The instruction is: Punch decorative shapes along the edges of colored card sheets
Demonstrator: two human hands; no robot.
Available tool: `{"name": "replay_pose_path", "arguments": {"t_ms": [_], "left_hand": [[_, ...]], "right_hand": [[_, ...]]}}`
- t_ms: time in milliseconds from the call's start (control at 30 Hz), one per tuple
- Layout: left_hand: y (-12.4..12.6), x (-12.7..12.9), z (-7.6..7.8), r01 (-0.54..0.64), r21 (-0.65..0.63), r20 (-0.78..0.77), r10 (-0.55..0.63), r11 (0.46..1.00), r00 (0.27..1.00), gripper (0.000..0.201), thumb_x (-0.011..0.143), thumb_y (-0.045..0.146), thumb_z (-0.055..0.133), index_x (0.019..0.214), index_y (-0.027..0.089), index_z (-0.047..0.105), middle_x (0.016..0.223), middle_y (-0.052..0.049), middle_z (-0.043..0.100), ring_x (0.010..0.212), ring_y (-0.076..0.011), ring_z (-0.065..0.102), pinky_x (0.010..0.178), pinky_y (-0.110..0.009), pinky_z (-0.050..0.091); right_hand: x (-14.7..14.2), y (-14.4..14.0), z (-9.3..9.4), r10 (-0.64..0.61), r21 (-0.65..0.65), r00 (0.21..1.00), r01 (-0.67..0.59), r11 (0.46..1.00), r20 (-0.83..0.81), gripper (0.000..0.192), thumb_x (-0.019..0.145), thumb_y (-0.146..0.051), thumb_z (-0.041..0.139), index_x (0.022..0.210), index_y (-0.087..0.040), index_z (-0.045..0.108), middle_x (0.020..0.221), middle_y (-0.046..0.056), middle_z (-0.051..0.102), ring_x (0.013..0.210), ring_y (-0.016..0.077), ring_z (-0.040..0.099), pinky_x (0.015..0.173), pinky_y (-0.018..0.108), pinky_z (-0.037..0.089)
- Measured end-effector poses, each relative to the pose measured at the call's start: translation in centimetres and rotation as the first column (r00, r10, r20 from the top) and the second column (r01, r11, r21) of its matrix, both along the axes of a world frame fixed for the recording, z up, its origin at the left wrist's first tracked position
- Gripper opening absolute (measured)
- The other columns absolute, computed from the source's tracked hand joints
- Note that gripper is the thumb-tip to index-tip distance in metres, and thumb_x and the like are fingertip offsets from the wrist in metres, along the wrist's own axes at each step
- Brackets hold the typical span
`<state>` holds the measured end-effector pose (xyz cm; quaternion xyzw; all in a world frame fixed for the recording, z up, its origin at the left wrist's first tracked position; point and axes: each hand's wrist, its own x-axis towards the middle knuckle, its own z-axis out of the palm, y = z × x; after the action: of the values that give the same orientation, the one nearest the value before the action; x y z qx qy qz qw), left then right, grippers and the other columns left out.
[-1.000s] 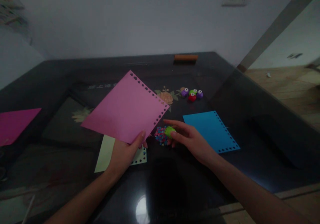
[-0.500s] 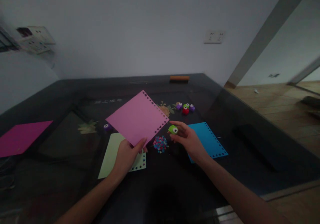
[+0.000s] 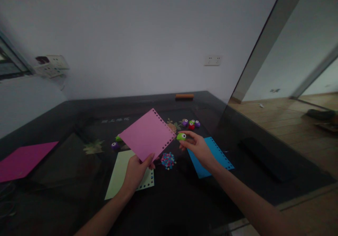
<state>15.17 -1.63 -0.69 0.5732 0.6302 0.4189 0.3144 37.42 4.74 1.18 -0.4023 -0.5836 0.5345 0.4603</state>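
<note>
My left hand [image 3: 137, 171] holds a pink paper sheet [image 3: 146, 134] by its near corner, raised over the dark table [image 3: 66, 179]. Small cut-out shapes run along the sheet's right edge. My right hand [image 3: 196, 148] grips a small green punch [image 3: 181, 136] right beside that edge's lower corner. Under the hands lie a pale green sheet [image 3: 120, 172] with punched holes, a heap of coloured paper bits [image 3: 167, 159] and a blue punched sheet [image 3: 211, 155].
More small punches [image 3: 190, 124], purple, green and red, sit behind the hands; a purple one [image 3: 114, 145] lies left of the pink sheet. A magenta sheet [image 3: 21, 160] rests at the table's left. An orange block [image 3: 184, 96] is at the far edge. Wooden floor lies right.
The view has tilted up, showing more wall. My right hand has lifted the green punch off the table up to the pink sheet's edge. My left hand keeps holding the sheet.
</note>
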Motion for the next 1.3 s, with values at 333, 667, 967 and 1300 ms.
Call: {"name": "replay_pose_path", "arguments": {"t_ms": [333,667,967,1300], "left_hand": [[0.1,0.1,-0.3,0.009,-0.02,-0.015,-0.01,1.0,1.0,0.041,0.079,0.043,0.053,0.047,0.018,0.059,0.053,-0.005,0.067,0.057,-0.0214,0.063,0.062,-0.029,0.046],[0.1,0.0,-0.4,0.009,-0.068,-0.049,-0.013,0.998,0.999,0.042,0.079,0.044,0.053,0.048,0.017,0.059,0.054,-0.005,0.067,0.057,-0.0211,0.063,0.06,-0.028,0.044],[0.1,0.2,-0.3,-0.002,-0.138,-0.083,-0.01,0.99,0.996,0.043,0.075,0.048,0.053,0.046,0.018,0.059,0.055,-0.007,0.068,0.055,-0.0222,0.061,0.058,-0.03,0.043],[0.0,0.4,-0.3,0.032,-0.133,-0.082,-0.043,0.991,0.996,0.041,0.076,0.046,0.053,0.048,0.017,0.061,0.051,-0.005,0.064,0.05,-0.0181,0.057,0.054,-0.027,0.041]], "right_hand": [[4.3,9.0,0.3,-0.386,0.37,0.871,0.266,0.89,0.302,0.036,0.078,-0.039,0.056,0.102,-0.013,0.057,0.094,0.012,0.068,0.076,0.0188,0.066,0.066,0.032,0.052],[2.9,10.7,-3.2,-0.493,0.524,0.52,0.099,0.846,0.698,0.024,0.076,-0.026,0.063,0.097,-0.014,0.066,0.101,0.014,0.061,0.099,0.0264,0.055,0.085,0.037,0.04],[1.6,10.6,-3.6,-0.458,0.485,0.326,-0.001,0.875,0.827,0.025,0.084,-0.027,0.057,0.106,-0.018,0.064,0.1,0.012,0.068,0.097,0.0256,0.058,0.086,0.036,0.035],[1.3,10.3,-3.8,-0.456,0.463,0.315,0.059,0.884,0.832,0.03,0.084,-0.023,0.056,0.114,-0.021,0.058,0.089,0.009,0.069,0.083,0.0247,0.062,0.07,0.032,0.041]]}}
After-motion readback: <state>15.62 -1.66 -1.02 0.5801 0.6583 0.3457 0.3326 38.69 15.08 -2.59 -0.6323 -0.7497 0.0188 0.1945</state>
